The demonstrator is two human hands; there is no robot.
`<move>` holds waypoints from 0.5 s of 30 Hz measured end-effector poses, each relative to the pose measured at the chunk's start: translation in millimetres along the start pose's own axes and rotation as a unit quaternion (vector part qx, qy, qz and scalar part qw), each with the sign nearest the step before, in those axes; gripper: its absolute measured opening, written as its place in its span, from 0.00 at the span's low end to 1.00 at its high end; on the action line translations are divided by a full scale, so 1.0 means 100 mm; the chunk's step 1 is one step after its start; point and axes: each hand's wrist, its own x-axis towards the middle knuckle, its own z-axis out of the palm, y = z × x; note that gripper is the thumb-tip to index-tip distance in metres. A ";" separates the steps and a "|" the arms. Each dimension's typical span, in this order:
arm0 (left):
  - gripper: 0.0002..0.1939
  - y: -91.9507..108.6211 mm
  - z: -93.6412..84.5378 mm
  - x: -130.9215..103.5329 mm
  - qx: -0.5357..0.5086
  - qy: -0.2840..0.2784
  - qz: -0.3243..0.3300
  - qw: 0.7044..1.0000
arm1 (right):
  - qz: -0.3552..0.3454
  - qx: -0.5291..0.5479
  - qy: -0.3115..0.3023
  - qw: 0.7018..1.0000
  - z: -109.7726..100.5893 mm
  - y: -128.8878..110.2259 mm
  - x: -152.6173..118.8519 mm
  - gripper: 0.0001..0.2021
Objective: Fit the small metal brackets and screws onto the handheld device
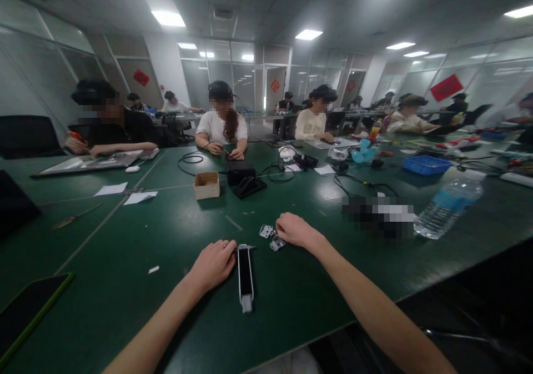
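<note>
**Small metal hinges being sorted beside a long black-and-white device**

Head view: left hand (pixel 214 263) resting on the green bench (pixel 125 307), fingers loosely curled against the near-left side of the long black-and-white device (pixel 245 277), touching rather than gripping. Right hand (pixel 293 229) just right of it, fingers pinched on the metal hinges (pixel 271 238) lying near the device's far end. Judged mid-assembly; next move likely calls for a fine pinch and steadying. Water bottle (pixel 447 207) far right, label unreadable. Cardboard box (pixel 207 185) farther off. No legible writing.
</note>
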 end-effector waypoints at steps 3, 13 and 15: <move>0.09 0.01 -0.01 0.00 0.001 -0.001 0.000 1.000 | 0.005 -0.016 0.006 1.000 -0.01 -0.04 -0.01 0.11; 0.08 -0.01 0.02 0.00 -0.001 0.007 0.000 1.000 | -0.008 -0.019 0.018 1.000 0.07 -0.02 0.04 0.14; 0.08 -0.01 0.01 -0.01 0.000 0.010 0.001 1.000 | -0.009 -0.020 0.025 0.999 0.08 -0.01 0.04 0.15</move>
